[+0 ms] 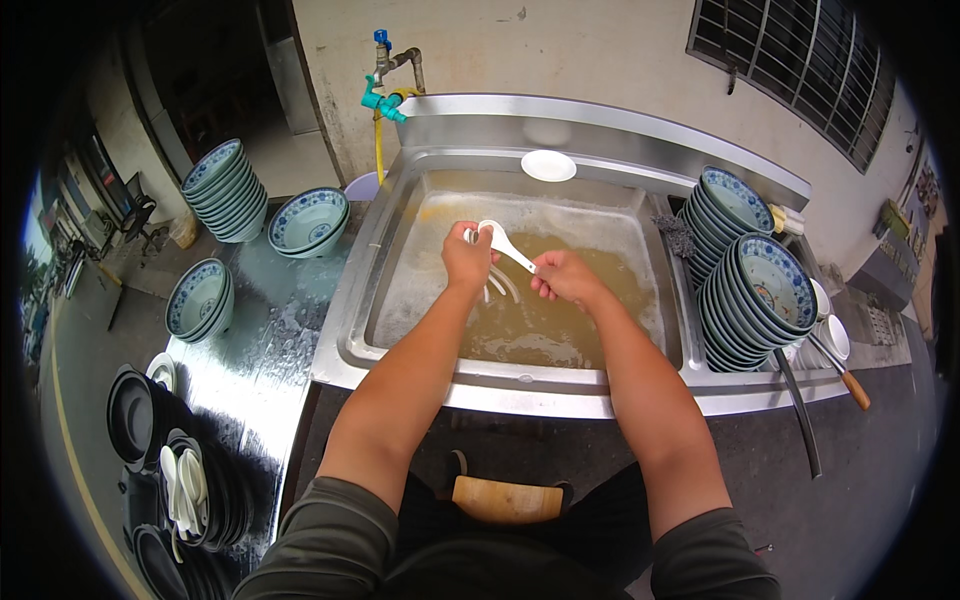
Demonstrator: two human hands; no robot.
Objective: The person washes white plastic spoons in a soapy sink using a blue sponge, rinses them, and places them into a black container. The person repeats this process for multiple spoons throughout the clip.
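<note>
Above the cloudy, foamy water (540, 322) of a stainless-steel sink (360, 300), my left hand (466, 259) grips white soup spoons. One white spoon (511, 250) lies across between my hands, its bowl at my left thumb. My right hand (564, 277) pinches the end of that spoon's handle. Below my left fingers, several pale spoon handles (496, 281) hang down towards the water. The rest of this bunch is hidden behind the hand. A small white plate (548, 166) rests at the sink's back edge.
Tall stacks of blue-patterned bowls (776, 277) stand right of the sink, beside a steel scourer (673, 235) and a wooden-handled utensil (855, 390). On the left table are more bowls (309, 221), black dishes (135, 420) and white spoons (184, 487). A tap (384, 101) rises behind.
</note>
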